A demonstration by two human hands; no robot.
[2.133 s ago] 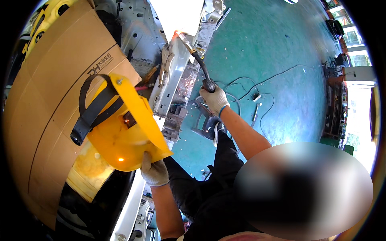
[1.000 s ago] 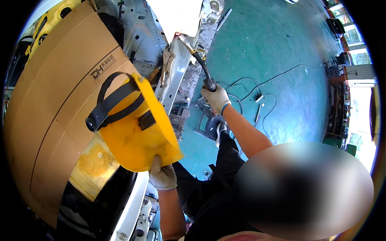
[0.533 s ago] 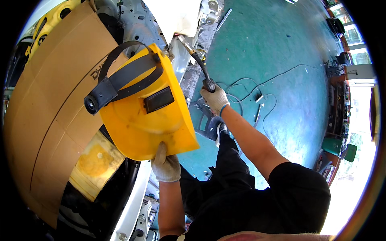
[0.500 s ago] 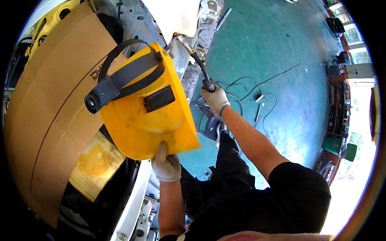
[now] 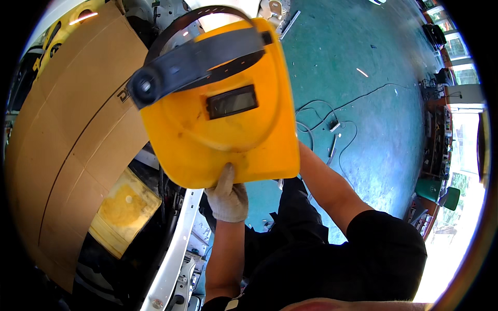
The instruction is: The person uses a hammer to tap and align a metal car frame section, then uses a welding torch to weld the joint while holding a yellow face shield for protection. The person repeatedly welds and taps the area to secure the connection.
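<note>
"Where are the hands?"

"The left hand (image 5: 228,202), in a pale glove, is clamped on the lower edge of a yellow mask (image 5: 202,155), thumb on its inner face. The right hand is hidden behind the mask; only its forearm (image 5: 328,179) shows, so I can't tell what it grips."

"How is the mask turned?"

"Its inside faces up to us, tilted, with a small dark window (image 5: 233,102) in the middle and a black headband (image 5: 228,49) arching off the top. It's held up in front of the person, overlapping the cardboard (image 5: 78,114) on the left."

"And around that?"

"Below the cardboard's edge sits a stained yellowish box (image 5: 127,212), near a pale metal rail (image 5: 174,254). To the right, a cable (image 5: 358,97) loops over the green floor (image 5: 342,57), and a bright streak (image 5: 362,72) shows above it."

"Farther out?"

"Another streak (image 5: 83,18) at upper left; a green bin (image 5: 428,189) at far right."
</note>
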